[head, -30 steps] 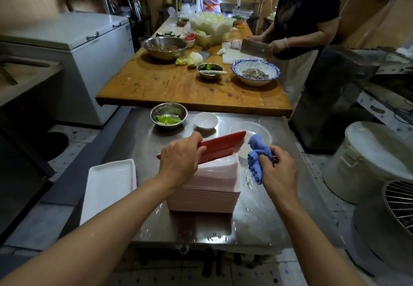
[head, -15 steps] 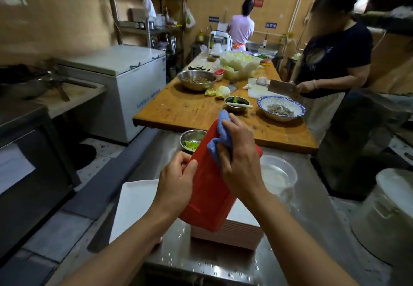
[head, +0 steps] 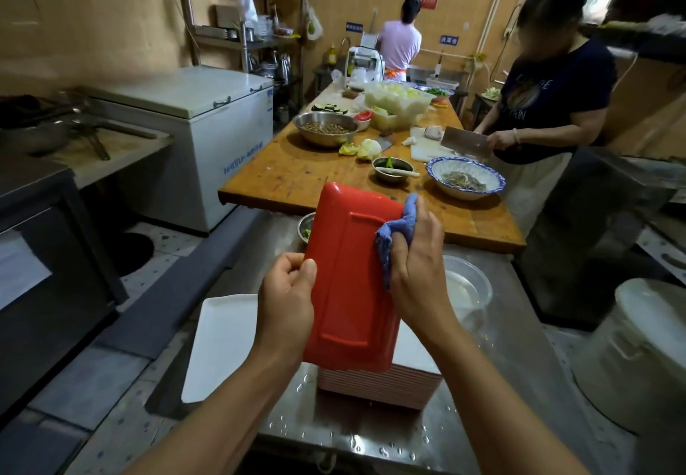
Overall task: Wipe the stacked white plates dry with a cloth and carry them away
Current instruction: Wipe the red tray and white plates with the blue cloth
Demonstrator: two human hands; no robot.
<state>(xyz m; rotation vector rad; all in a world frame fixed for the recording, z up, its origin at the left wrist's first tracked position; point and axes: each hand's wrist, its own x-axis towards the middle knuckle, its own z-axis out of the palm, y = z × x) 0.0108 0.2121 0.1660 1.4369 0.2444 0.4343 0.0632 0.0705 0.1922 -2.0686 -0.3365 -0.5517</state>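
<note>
Head view: left hand (head: 287, 298) grips red plate (head: 350, 281), hiding stack (head: 386, 381); right hand (head: 417, 270) clutches cloth (head: 395, 233).

A wet steel table (head: 501, 381) bears stacked plates (head: 378, 385), a white tray (head: 219, 344) and a clear bowl (head: 467, 289).

plate (head: 352, 289) above stack (head: 382, 381), tray (head: 219, 344) left

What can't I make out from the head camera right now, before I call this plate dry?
- Red plate: its far face is turned away.
- Plate stack: its top is mostly hidden by the red plate and right hand.
- Left hand fingers: behind the plate.
- Blue cloth: partly bunched under the right hand.
- White tray: its right edge is behind the left hand.
</note>
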